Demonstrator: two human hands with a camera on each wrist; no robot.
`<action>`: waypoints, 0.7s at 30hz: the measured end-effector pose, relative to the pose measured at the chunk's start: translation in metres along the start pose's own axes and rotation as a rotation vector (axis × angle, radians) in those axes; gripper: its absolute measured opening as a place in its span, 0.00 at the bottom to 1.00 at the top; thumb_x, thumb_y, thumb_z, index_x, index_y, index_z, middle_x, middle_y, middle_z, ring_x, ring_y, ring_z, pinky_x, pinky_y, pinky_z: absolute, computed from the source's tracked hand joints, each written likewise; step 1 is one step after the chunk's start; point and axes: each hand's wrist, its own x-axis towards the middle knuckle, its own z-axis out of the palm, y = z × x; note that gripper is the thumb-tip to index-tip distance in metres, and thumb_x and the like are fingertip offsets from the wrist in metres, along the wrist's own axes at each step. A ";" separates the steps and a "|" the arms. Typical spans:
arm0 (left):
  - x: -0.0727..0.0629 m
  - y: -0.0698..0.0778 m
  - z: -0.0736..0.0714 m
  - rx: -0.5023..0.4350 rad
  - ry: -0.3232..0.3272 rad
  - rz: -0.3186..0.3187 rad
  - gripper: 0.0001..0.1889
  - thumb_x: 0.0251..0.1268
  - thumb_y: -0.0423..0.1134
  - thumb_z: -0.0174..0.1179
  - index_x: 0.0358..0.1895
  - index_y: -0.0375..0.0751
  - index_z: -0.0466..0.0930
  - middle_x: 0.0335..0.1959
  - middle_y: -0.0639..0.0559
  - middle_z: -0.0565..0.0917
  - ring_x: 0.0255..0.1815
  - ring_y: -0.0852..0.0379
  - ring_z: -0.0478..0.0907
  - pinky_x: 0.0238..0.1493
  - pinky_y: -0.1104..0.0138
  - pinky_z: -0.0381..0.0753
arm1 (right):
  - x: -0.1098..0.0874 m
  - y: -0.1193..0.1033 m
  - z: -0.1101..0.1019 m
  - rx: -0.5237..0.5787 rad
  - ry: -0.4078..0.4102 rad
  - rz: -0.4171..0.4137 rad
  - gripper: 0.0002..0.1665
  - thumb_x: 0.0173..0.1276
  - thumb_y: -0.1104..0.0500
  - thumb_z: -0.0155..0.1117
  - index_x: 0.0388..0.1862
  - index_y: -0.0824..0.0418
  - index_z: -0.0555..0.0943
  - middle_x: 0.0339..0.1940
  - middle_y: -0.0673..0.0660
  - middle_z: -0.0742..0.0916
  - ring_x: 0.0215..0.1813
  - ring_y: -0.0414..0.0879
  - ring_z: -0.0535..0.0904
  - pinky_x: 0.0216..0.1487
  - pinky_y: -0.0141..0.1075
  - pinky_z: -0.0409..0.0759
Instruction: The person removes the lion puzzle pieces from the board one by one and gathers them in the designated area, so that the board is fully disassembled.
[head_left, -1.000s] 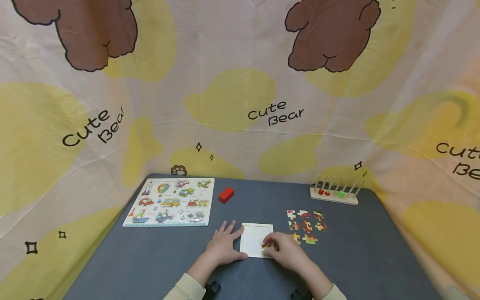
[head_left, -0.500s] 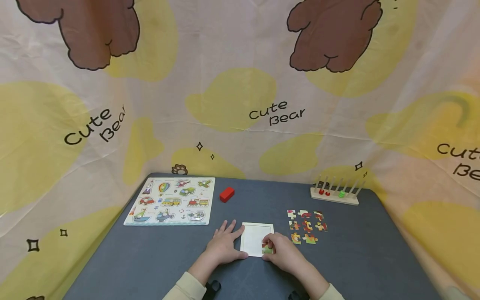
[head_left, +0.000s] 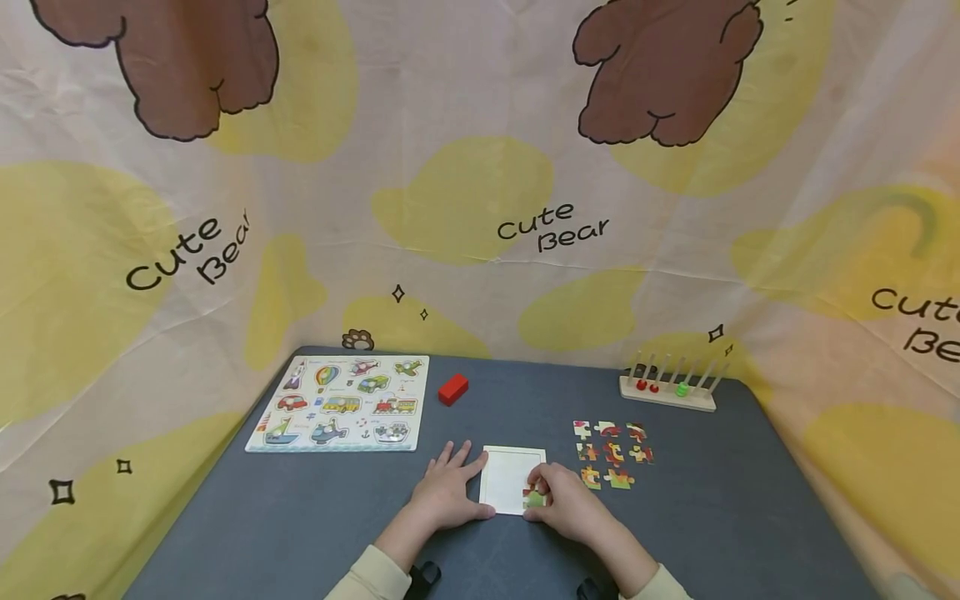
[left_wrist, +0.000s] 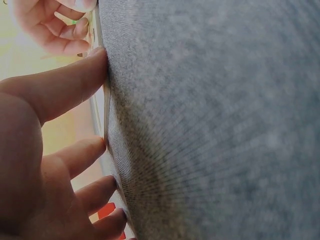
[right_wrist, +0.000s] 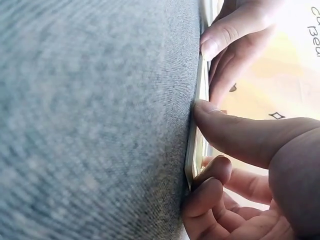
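Observation:
A small white puzzle tray (head_left: pixel 502 479) lies flat in front of me in the head view. My left hand (head_left: pixel 444 493) rests at its left side, fingers spread and fairly straight, with thumb and index fingertip touching the edge. A green and red jigsaw piece (head_left: pixel 533 500) sits in the tray's lower right corner. Around that piece my right hand (head_left: pixel 573 504) has its thumb and curled fingers; the right wrist view shows the right thumb (right_wrist: pixel 225 132) against the tray's near edge. Right of this hand, several loose jigsaw pieces (head_left: pixel 613 452) lie in rows.
At the back left lies a vehicle picture board (head_left: pixel 352 405). Beside it is a red block (head_left: pixel 453 389). A pegged wooden counting stand (head_left: pixel 667 392) with red and green beads stands near the back right edge of the dark table (head_left: pixel 300 517).
The jigsaw piece has settled flat into the tray's lower right corner under my right fingers. My right thumb has shifted to the tray's near edge. My left hand has stayed put.

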 end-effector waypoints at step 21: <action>0.000 0.002 -0.001 -0.004 -0.003 -0.012 0.46 0.51 0.59 0.74 0.75 0.51 0.69 0.80 0.42 0.60 0.82 0.34 0.47 0.76 0.36 0.51 | -0.002 0.004 -0.009 0.106 0.038 -0.077 0.04 0.62 0.55 0.76 0.33 0.53 0.88 0.23 0.43 0.83 0.24 0.34 0.72 0.24 0.29 0.71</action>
